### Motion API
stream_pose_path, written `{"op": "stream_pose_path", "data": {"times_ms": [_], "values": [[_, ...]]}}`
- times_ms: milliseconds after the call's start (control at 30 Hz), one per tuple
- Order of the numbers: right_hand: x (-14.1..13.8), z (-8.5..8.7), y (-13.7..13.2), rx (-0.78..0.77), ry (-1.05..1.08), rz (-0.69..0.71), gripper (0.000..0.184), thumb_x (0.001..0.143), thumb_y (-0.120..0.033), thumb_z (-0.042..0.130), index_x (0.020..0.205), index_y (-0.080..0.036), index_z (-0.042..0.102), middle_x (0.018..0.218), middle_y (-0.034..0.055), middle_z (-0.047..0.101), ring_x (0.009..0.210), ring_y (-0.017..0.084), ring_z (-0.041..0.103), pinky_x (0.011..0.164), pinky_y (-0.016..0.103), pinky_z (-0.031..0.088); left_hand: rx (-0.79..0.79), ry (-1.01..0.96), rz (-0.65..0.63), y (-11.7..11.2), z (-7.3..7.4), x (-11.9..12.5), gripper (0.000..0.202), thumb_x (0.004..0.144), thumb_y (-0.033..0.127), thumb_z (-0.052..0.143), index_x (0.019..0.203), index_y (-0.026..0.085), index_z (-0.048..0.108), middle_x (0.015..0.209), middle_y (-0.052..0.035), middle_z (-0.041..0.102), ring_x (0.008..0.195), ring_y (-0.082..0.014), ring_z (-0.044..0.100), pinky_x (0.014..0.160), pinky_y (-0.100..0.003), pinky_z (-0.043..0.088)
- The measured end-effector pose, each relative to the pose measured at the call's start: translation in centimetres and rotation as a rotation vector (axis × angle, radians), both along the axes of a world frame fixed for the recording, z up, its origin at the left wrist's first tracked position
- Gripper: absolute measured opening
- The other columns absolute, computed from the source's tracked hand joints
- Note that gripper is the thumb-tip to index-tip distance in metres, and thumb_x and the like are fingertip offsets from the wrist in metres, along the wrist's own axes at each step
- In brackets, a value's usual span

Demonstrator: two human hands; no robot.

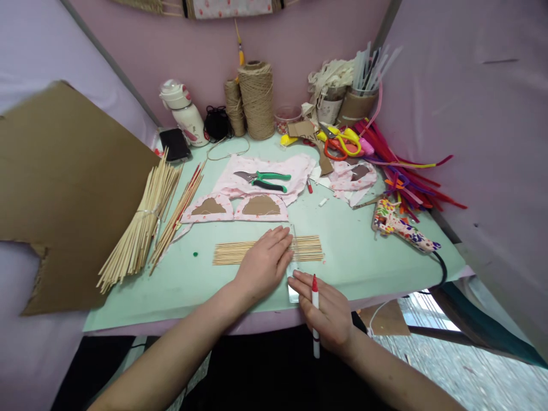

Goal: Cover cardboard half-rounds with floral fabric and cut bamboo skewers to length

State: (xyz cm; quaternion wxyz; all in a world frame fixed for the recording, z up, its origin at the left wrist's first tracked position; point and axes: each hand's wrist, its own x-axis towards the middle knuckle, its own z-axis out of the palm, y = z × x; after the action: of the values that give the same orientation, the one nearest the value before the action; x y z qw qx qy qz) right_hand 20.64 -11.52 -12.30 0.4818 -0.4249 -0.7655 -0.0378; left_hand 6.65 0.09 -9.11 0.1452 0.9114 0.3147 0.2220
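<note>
A row of thin wooden sticks [311,248] lies side by side on the pale green table. Across the row runs a clear ruler [293,292], pointing away from me. My left hand [264,261] rests flat over the sticks, its stretched fingers together and their tips at the ruler's left edge. Held in my right hand [329,314] is a red-capped white marker [315,337], standing roughly upright in the view. The fingertips of that hand touch the near part of the ruler. Under my left palm, the middle of the stick row is hidden.
Behind the sticks lie two fabric-edged cardboard half-rounds [260,205] and green-handled pruning shears [269,178]. A tied stick bundle [143,222] and large cardboard [77,188] are left. A glue gun [402,228], scissors [346,142] and pipe cleaners [411,171] lie right; twine spools [257,100] stand behind.
</note>
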Motion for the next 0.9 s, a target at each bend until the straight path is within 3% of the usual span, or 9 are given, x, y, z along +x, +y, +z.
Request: {"op": "stream_pose_path", "data": {"times_ms": [233,467,900], "values": [[0.14,-0.35,-0.1,0.006,0.006,0.002,0.019,0.081,0.0,0.052,0.09,-0.016,0.06,0.108,0.0149,0.071,0.117,0.028,0.058,0.086,0.045,0.058,0.033,0.004,-0.019,-0.14,-0.18,0.46,0.033,0.092,0.025,0.045,0.117,0.009,0.061,0.128,-0.0129,0.06,0.124,-0.0237,0.051,0.107,-0.041,0.042],[0.01,-0.52,-0.02,0.011,0.002,0.013,0.019,0.079,0.003,0.054,0.091,-0.011,0.06,0.104,0.021,0.071,0.117,0.031,0.058,0.085,0.048,0.058,0.043,-0.021,-0.027,-0.05,-0.32,0.53,0.032,0.093,0.025,0.044,0.113,0.01,0.063,0.125,-0.0131,0.062,0.123,-0.0224,0.053,0.107,-0.042,0.042],[-0.05,-0.54,-0.01,0.0,0.004,-0.02,0.017,0.08,0.001,0.055,0.087,-0.013,0.061,0.105,0.0173,0.071,0.117,0.028,0.058,0.089,0.044,0.056,0.049,0.001,-0.047,0.14,-0.87,0.53,0.032,0.093,0.026,0.043,0.114,0.012,0.064,0.124,-0.0125,0.063,0.121,-0.0218,0.055,0.106,-0.042,0.043]]}}
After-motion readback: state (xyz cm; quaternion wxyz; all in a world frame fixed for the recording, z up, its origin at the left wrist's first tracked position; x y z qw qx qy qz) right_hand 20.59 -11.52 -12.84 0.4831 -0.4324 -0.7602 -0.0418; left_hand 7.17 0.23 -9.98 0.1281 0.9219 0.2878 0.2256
